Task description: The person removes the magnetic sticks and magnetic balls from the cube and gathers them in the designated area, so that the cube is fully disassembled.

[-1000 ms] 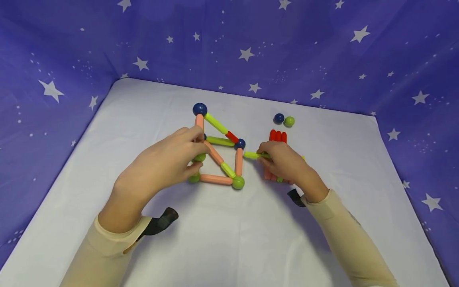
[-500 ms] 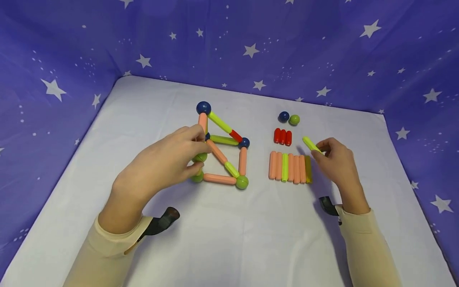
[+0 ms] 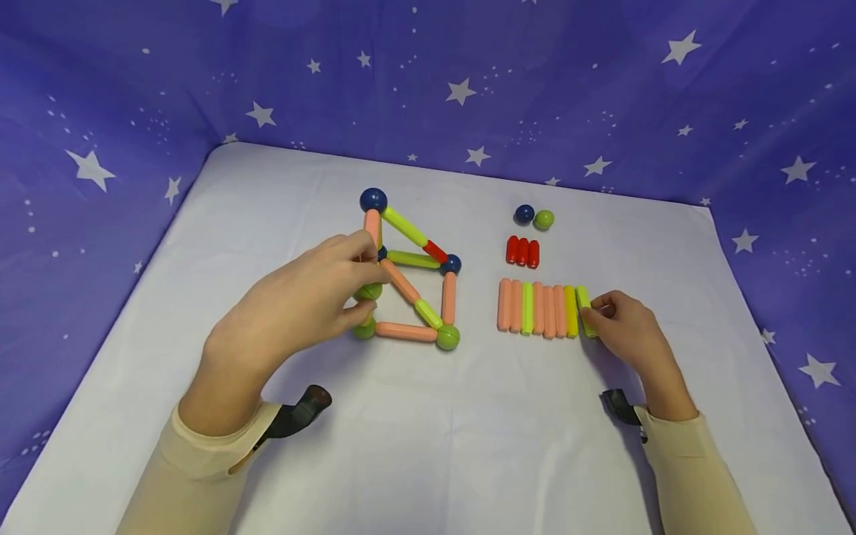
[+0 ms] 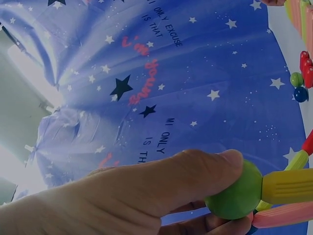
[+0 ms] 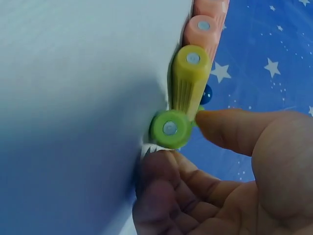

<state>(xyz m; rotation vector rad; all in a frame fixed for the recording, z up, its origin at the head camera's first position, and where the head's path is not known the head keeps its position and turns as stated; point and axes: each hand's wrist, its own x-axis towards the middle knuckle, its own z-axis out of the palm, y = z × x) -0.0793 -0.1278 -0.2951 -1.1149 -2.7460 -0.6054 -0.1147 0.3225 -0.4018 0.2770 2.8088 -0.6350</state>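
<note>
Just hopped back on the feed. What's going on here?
A person's left hand pinches a green ball on a frame of sticks and balls. The right hand holds a green stick at the right end of a row of other sticks. Three short red sticks and two loose balls lie beyond the row.

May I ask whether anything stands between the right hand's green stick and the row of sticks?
Nothing visible does: the green stick in the right hand is directly beside the yellow stick ending the row.
</note>
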